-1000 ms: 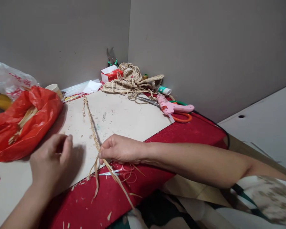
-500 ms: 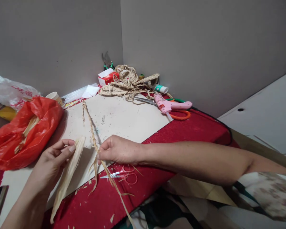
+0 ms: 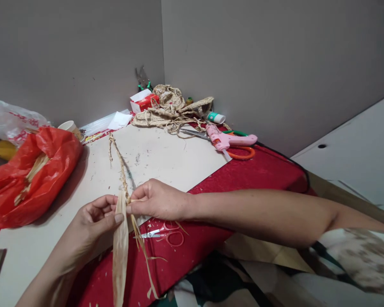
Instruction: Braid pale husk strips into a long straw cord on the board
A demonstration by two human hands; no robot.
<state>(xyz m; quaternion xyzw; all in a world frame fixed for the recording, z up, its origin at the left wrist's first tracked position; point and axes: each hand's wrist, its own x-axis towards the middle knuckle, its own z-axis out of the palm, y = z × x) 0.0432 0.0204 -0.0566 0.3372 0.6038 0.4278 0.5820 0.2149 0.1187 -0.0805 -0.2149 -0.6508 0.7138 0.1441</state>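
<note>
Between thumb and fingers, my left hand (image 3: 99,219) pinches a wide, pale dried corn husk strip (image 3: 120,256) that hangs down past the board's edge. My right hand (image 3: 153,200) is closed on the lower end of a thin braided husk cord (image 3: 122,168), right beside the top of the strip. The cord runs up across the white board (image 3: 160,149), and loose husk ends (image 3: 145,260) trail below the right hand. Small scissors (image 3: 166,234) with pink handles lie on the red cloth (image 3: 192,251) under the right wrist.
A red plastic bag (image 3: 51,170) with husks stands at left, near a paper cup (image 3: 71,128). At the back are coiled braided cord (image 3: 166,111), pruning shears (image 3: 143,79) and a red box (image 3: 144,101). A pink glue gun (image 3: 227,138) rests over larger orange-handled scissors (image 3: 243,152).
My left hand has moved right, bringing the wide husk strip against the braid's lower end by my right hand. The strip now hangs nearly straight down. My right hand keeps its hold.
</note>
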